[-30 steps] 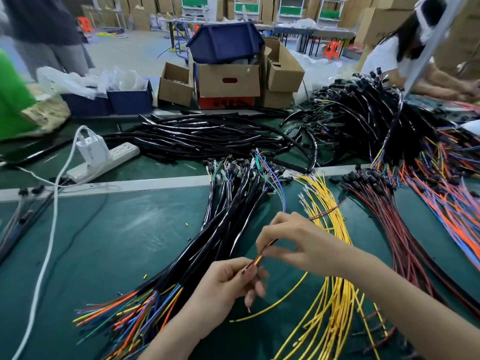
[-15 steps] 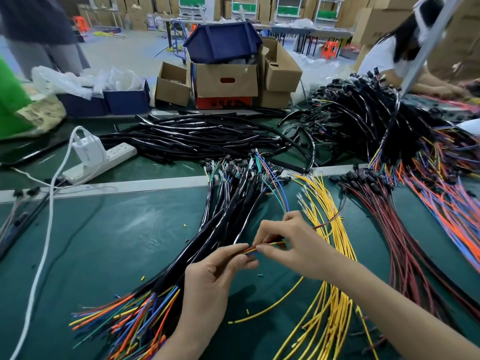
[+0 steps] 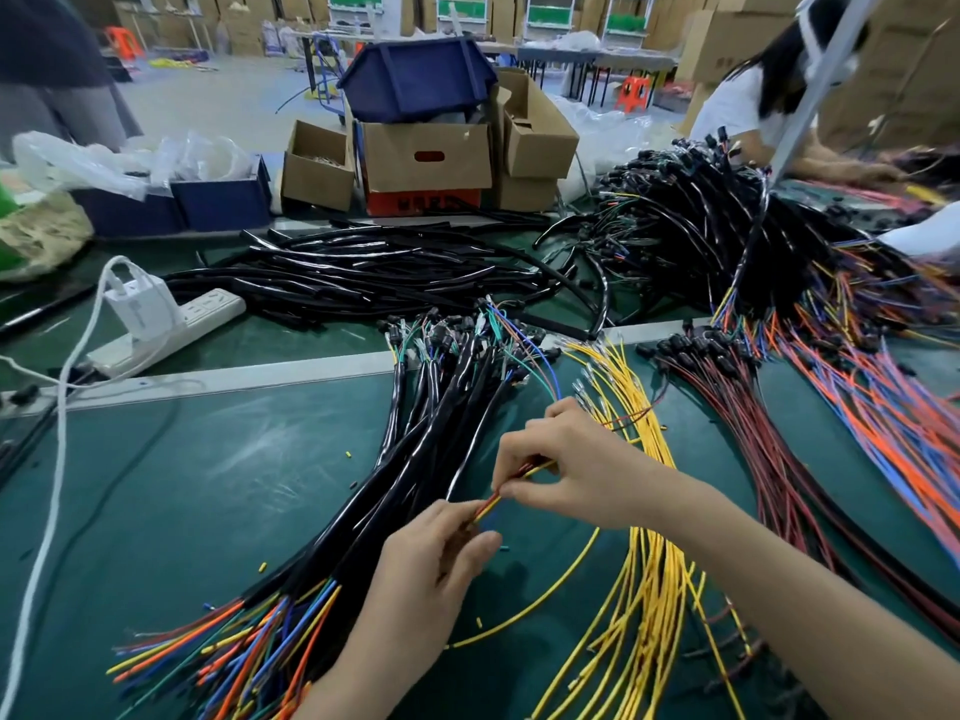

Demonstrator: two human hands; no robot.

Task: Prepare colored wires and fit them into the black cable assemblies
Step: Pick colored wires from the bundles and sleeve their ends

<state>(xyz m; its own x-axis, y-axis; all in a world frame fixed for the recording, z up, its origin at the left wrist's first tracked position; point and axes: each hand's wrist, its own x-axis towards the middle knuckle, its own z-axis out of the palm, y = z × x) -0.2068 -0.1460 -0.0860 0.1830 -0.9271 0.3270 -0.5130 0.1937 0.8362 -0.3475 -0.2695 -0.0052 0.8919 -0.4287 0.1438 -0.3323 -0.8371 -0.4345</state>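
No text, number or brand could be read with certainty. The red cardboard box (image 3: 421, 202) at the far side of the green counter (image 3: 208, 485), lying under the brown cardboard carton with an oval hand slot (image 3: 426, 158), carried a row of dark printed characters along its front, too blurred to make out. The white plug-in charger (image 3: 140, 304) on the white power strip (image 3: 208, 314) at the left bore a faint grey mark on its face, too small to read. The large brown cartons (image 3: 727, 54) stacked far to the right showed a small line of dark print, also illegible.
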